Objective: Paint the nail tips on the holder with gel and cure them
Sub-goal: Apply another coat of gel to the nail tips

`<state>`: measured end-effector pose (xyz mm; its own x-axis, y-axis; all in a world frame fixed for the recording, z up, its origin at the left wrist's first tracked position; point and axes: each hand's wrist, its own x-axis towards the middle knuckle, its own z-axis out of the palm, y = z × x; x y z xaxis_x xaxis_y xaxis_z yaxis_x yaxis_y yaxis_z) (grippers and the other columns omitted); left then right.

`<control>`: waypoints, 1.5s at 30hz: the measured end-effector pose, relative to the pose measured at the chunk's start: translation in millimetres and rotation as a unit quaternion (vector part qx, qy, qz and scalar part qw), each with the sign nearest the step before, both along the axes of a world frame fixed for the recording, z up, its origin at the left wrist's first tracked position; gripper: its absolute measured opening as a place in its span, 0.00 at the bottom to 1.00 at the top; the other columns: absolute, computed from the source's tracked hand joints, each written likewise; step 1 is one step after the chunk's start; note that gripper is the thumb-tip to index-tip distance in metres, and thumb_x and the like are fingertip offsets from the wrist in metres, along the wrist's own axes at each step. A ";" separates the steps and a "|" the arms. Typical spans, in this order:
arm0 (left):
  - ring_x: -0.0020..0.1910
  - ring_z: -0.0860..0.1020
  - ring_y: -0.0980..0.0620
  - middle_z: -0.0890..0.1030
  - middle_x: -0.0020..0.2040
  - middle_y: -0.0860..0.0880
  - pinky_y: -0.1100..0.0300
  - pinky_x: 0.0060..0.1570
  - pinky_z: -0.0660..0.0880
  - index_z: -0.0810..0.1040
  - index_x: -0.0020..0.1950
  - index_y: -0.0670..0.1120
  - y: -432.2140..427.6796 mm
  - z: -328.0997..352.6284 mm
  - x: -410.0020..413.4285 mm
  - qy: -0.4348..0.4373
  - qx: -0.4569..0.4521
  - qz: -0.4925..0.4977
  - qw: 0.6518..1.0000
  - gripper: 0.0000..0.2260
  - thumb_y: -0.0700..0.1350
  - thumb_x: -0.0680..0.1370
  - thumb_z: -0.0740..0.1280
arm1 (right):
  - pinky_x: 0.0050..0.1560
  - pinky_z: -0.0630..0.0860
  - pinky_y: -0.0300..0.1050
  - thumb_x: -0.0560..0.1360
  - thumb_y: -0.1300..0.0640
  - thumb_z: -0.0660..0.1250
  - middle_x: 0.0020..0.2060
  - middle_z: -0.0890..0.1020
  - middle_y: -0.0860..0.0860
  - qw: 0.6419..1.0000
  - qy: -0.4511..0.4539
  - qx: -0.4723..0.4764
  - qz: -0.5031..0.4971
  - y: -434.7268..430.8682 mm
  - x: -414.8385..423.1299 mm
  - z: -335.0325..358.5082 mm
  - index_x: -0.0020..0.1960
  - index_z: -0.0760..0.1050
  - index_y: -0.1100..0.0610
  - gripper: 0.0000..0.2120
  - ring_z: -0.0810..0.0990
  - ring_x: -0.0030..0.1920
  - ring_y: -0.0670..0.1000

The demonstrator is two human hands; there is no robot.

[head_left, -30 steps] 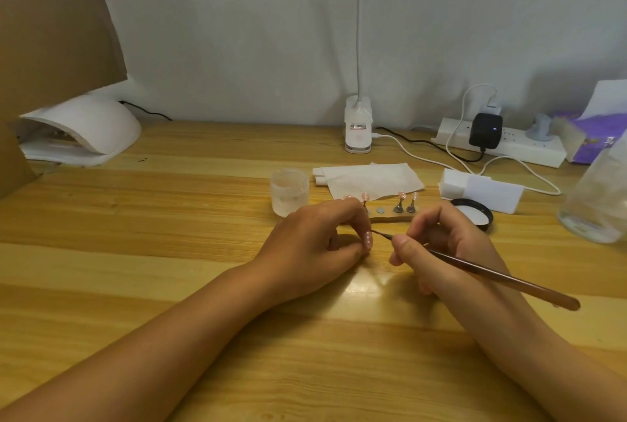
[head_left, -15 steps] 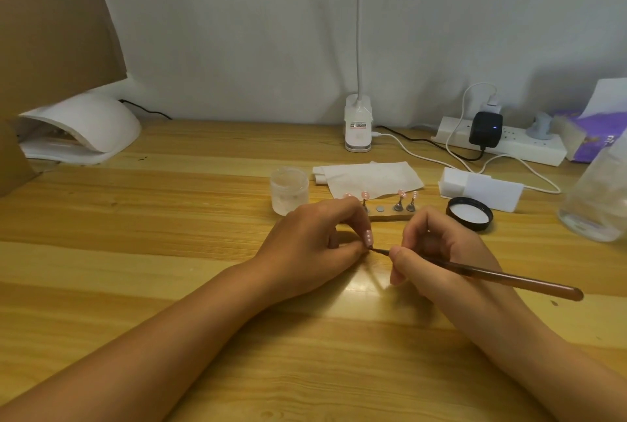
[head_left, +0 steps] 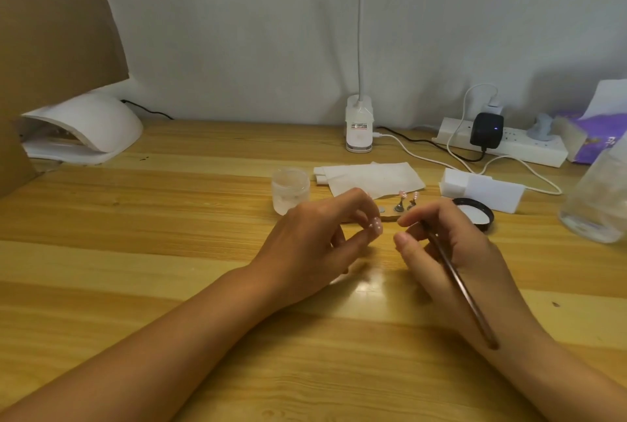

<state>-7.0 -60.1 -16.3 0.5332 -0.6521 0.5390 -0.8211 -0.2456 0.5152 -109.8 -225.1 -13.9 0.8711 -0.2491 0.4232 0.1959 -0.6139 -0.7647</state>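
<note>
Plainly, left hand (head_left: 312, 238) pinches nail tip (head_left: 376, 226), right hand (head_left: 451, 245) brush (head_left: 458, 282); label (head_left: 359, 125) illegible.

Wooden table (head_left: 169, 269) bears jar (head_left: 290, 194), tissue (head_left: 369, 177), lid (head_left: 476, 214).

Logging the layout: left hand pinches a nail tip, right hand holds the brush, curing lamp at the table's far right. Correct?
No: the head view shows the curing lamp at the far left. The left hand pinches a nail tip; the right hand holds the brush.

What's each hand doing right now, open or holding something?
Left hand: pinching a pink nail tip between thumb and fingers.
Right hand: holding the brush, gripped like a pen.
</note>
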 end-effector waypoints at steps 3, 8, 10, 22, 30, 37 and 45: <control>0.29 0.76 0.62 0.83 0.47 0.58 0.61 0.30 0.75 0.80 0.54 0.51 0.5 1.7 -3.5 -0.048 0.008 -0.002 0.999 0.06 0.47 0.78 0.70 | 0.34 0.79 0.47 0.73 0.60 0.72 0.43 0.80 0.39 1.000 0.024 0.009 0.008 0.0 1.7 -1.8 0.52 0.72 0.46 0.15 0.80 0.33 0.48; 0.29 0.69 0.66 0.84 0.44 0.57 0.66 0.32 0.69 0.83 0.54 0.49 -0.7 2.1 -6.8 -0.091 0.009 0.004 0.996 0.07 0.46 0.77 0.71 | 0.35 0.80 0.56 0.71 0.60 0.73 0.45 0.80 0.39 0.999 0.024 0.012 0.026 1.1 2.5 -3.7 0.54 0.71 0.45 0.18 0.79 0.31 0.50; 0.28 0.71 0.64 0.84 0.44 0.58 0.66 0.32 0.71 0.83 0.54 0.49 -1.2 2.1 -7.7 -0.090 0.007 -0.001 0.996 0.06 0.45 0.77 0.71 | 0.34 0.80 0.54 0.71 0.58 0.73 0.45 0.79 0.39 0.999 0.017 0.013 0.028 0.4 2.7 -4.2 0.54 0.71 0.45 0.17 0.79 0.32 0.49; 0.28 0.77 0.56 0.84 0.47 0.56 0.63 0.29 0.70 0.78 0.53 0.49 -5.7 0.6 -10.7 0.019 -0.018 -0.035 0.999 0.07 0.42 0.77 0.70 | 0.36 0.79 0.44 0.71 0.58 0.73 0.45 0.77 0.38 1.000 -0.024 0.007 0.004 1.1 2.2 -2.2 0.53 0.70 0.44 0.17 0.80 0.43 0.44; 0.30 0.77 0.57 0.81 0.46 0.59 0.60 0.29 0.74 0.74 0.52 0.52 -5.2 2.6 -15.9 -0.014 0.003 0.041 0.999 0.08 0.47 0.75 0.69 | 0.38 0.78 0.39 0.70 0.60 0.74 0.45 0.77 0.37 0.999 -0.041 0.002 -0.004 1.2 3.3 -2.5 0.51 0.68 0.43 0.19 0.79 0.43 0.41; 0.37 0.74 0.55 0.73 0.49 0.58 0.59 0.35 0.70 0.67 0.56 0.53 -3.4 0.0 -6.1 0.002 0.036 0.204 0.978 0.14 0.50 0.75 0.70 | 0.38 0.77 0.39 0.71 0.61 0.74 0.41 0.78 0.43 0.999 -0.047 -0.002 -0.019 -0.9 4.1 -4.0 0.52 0.67 0.45 0.20 0.78 0.42 0.44; 0.37 0.71 0.58 0.77 0.61 0.61 0.60 0.41 0.66 0.64 0.65 0.57 -6.4 -3.2 0.4 0.037 0.129 0.187 0.973 0.19 0.55 0.78 0.67 | 0.35 0.76 0.44 0.70 0.59 0.74 0.42 0.77 0.40 0.998 -0.048 -0.029 -0.023 2.8 1.5 -1.1 0.51 0.66 0.43 0.20 0.77 0.39 0.48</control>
